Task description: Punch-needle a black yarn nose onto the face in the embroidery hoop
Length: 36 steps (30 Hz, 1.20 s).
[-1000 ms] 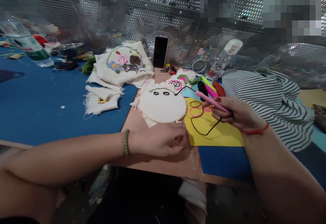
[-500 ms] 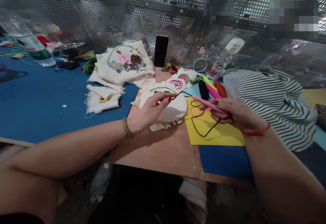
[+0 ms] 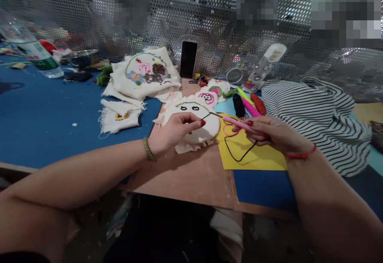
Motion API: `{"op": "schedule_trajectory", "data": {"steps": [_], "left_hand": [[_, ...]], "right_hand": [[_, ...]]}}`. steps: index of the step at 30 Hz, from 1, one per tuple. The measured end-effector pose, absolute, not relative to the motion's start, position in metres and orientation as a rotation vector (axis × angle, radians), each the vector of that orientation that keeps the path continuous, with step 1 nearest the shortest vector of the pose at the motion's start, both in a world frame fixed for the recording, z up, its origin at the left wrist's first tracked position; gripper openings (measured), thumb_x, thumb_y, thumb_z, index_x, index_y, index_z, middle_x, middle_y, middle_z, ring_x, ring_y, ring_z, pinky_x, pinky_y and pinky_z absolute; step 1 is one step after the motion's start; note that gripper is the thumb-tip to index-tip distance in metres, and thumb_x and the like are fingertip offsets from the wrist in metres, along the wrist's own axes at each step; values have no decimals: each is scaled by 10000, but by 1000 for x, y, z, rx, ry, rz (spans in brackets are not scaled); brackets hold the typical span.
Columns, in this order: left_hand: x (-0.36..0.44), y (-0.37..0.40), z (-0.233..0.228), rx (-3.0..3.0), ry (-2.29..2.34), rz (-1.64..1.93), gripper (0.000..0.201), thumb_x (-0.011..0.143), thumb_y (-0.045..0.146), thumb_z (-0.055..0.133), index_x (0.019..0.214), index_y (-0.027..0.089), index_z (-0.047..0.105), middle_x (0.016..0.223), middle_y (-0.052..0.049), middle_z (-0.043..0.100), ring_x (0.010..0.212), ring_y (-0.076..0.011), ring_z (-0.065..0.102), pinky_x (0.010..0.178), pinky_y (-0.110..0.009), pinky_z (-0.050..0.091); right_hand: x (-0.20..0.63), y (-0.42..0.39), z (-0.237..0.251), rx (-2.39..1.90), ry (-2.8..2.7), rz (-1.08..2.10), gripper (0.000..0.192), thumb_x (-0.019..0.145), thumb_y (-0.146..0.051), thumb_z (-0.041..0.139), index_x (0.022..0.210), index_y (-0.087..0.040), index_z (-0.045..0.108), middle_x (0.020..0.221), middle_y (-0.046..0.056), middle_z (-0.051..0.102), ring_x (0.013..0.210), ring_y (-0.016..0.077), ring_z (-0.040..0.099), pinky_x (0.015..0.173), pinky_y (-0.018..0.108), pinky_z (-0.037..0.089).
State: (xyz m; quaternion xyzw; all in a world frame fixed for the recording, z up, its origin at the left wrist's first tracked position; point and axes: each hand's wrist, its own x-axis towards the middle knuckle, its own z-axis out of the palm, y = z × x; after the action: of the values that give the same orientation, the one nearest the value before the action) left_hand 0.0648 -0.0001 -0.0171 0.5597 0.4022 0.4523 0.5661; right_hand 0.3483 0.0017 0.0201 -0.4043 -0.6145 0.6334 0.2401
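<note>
My right hand [image 3: 263,131] is closed around a pink-handled punch needle [image 3: 239,123], its thin metal shaft pointing left. Black yarn [image 3: 238,160] loops down from the tool over a yellow sheet [image 3: 254,159]. Between thumb and fingertips, my left hand [image 3: 179,129] pinches the short end of this yarn near the needle tip. Beneath and behind the left hand lies an embroidery hoop [image 3: 209,126] of white cloth, with two small black stitched shapes and a green stitched arc. The left hand hides part of the hoop.
Bundles of black [image 3: 238,105], pink, yellow and orange yarn lie behind the yellow sheet. A striped cloth [image 3: 311,115] is at right. A phone [image 3: 188,59] leans on the perforated metal screen. Embroidered cloths [image 3: 146,75] and a water bottle [image 3: 38,55] are at left.
The punch needle has shifted slightly left and down, its tip nearer my left fingers. My left hand has dropped a little, uncovering the black stitched shapes on the hoop.
</note>
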Motion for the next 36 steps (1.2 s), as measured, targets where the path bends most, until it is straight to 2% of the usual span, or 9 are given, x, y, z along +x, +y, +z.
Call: {"op": "schedule_trajectory", "data": {"steps": [10, 16, 20, 22, 25, 27, 30, 33, 36], "left_hand": [[64, 4, -19, 1262, 946, 1086, 174, 724, 276, 801, 712, 161, 671, 743, 8, 645, 645, -92, 499, 629, -253, 413], [65, 0, -18, 1264, 919, 994, 162, 753, 250, 786, 737, 150, 660, 712, 15, 623, 600, -72, 493, 568, -218, 392], [68, -5, -17, 1239, 859, 865, 115, 791, 205, 745, 764, 135, 659, 683, 16, 610, 582, -65, 517, 561, -205, 411], [68, -7, -16, 1215, 847, 847, 94, 807, 180, 731, 875, 126, 694, 767, -4, 647, 627, -71, 548, 588, -209, 444], [68, -6, -15, 1172, 832, 887, 332, 793, 140, 741, 1121, 140, 690, 1042, -61, 680, 789, -104, 611, 667, -238, 520], [67, -5, -14, 1171, 825, 925, 430, 787, 108, 740, 1209, 149, 665, 1164, -86, 663, 878, -119, 625, 715, -249, 545], [68, -5, -14, 1203, 819, 928, 359, 813, 100, 723, 1169, 129, 695, 1059, -71, 701, 850, -105, 626, 717, -224, 528], [69, -7, -14, 1200, 764, 884, 255, 850, 140, 704, 1104, 135, 732, 904, -39, 721, 782, -100, 637, 702, -226, 522], [70, -10, -15, 1177, 703, 834, 233, 870, 164, 688, 1095, 139, 745, 823, -29, 724, 704, -99, 641, 659, -235, 512]], "right_hand": [[349, 3, 23, -1137, -1656, 1696, 434, 854, -551, 715, 925, -124, 717, 542, -89, 250, 467, 59, 141, 417, 238, 58], [346, 1, 20, -1169, -1680, 1636, 437, 872, -518, 710, 1000, -101, 716, 566, -74, 312, 491, 63, 202, 434, 240, 105], [342, 1, 12, -1138, -1744, 1632, 449, 884, -548, 697, 984, -110, 706, 577, -72, 328, 500, 62, 221, 438, 243, 119], [342, 1, 11, -1134, -1762, 1618, 435, 892, -543, 692, 964, -114, 700, 579, -70, 331, 500, 62, 226, 435, 245, 120], [342, 1, 12, -1170, -1757, 1577, 414, 891, -528, 701, 968, -122, 692, 590, -67, 348, 505, 62, 241, 435, 245, 123], [343, 0, 13, -1185, -1759, 1559, 409, 887, -528, 706, 975, -128, 691, 589, -70, 345, 504, 61, 242, 433, 243, 127], [343, 0, 13, -1197, -1788, 1538, 397, 895, -527, 694, 953, -134, 696, 587, -70, 343, 505, 62, 249, 432, 238, 144], [341, 0, 10, -1204, -1841, 1521, 421, 888, -536, 691, 1008, -134, 723, 587, -71, 339, 504, 65, 265, 426, 230, 169], [338, 0, 7, -1160, -1870, 1564, 471, 876, -564, 692, 1051, -128, 733, 591, -76, 333, 502, 61, 270, 423, 219, 185]]}}
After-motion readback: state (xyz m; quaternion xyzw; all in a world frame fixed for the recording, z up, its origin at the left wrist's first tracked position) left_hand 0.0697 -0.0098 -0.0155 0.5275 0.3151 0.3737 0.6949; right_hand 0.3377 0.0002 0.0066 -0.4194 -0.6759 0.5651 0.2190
